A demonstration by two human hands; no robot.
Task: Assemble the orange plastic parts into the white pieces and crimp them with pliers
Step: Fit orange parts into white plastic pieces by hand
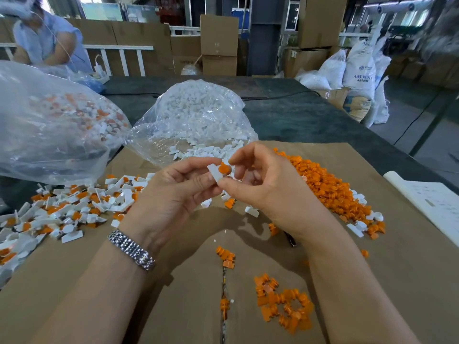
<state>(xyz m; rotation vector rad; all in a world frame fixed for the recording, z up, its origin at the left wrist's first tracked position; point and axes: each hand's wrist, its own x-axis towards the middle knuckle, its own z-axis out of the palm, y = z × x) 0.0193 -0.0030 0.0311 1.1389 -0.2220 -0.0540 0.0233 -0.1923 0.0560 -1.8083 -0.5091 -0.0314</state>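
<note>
Both hands met over the brown cardboard [372, 269]. The left hand [173, 192] and right hand [268, 184] pinched one flat white piece [215, 173] with a round orange plastic part [224, 168] in it. Bumpy orange parts [323, 184] were piled right.

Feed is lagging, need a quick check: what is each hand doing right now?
Left hand: fingers pinch the white piece.
Right hand: thumb and fingers pinch the orange part, set against the white piece.
</note>
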